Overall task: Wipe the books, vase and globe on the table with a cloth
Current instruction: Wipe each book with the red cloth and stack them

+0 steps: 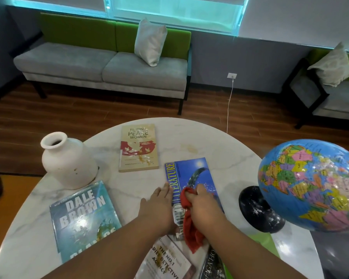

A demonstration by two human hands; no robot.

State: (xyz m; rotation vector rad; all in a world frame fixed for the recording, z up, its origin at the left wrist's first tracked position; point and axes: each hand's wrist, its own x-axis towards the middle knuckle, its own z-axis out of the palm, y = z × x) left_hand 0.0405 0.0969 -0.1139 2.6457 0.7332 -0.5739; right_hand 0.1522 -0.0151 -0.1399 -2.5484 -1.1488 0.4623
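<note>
Head view shows the right hand squeezing the cloth and pressing it on the blue book under it. The left hand lies flat, fingers straight, at the book's left edge, just beside the right hand. The vase stands well left of the left hand, and the globe stands right of the right hand.

Both forearms reach toward twelve o'clock; left hand lies flat, fingers straight; right hand grips a crumpled red cloth.
</note>
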